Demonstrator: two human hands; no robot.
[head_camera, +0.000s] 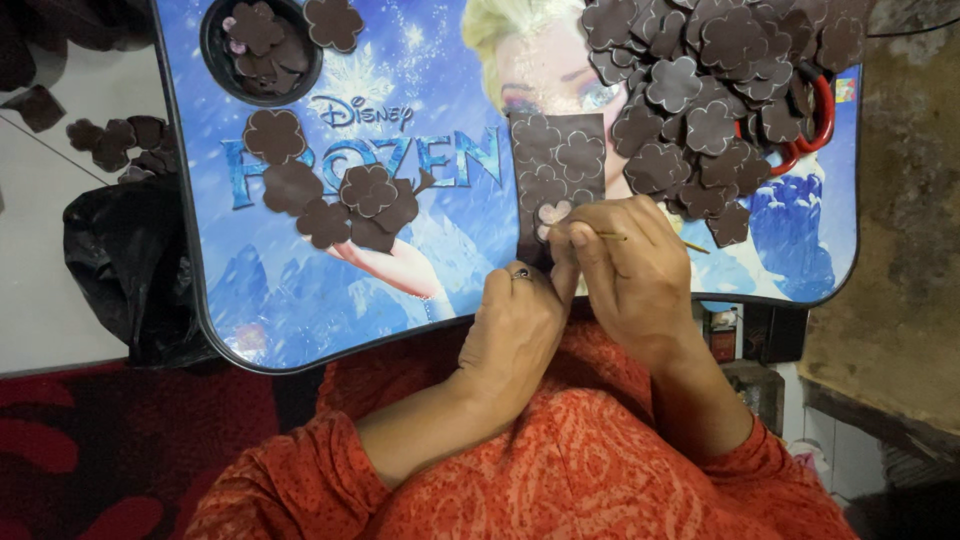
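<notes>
Right hand (625, 270) pinches a thin stick (612, 236); left hand (520, 325) grips the brown flower-cut sheet (556, 165).

Sheet: a dark brown strip (556, 165) with flower shapes cut into it, lying flat and upright on the table, its lower end pinched under the fingertips of both hands.
Hole: one flower-shaped gap (552, 213) showing pale just above the grip.
Stick: a thin yellowish stick (612, 237), held level between the right fingers, its tip poking out rightward.
</notes>
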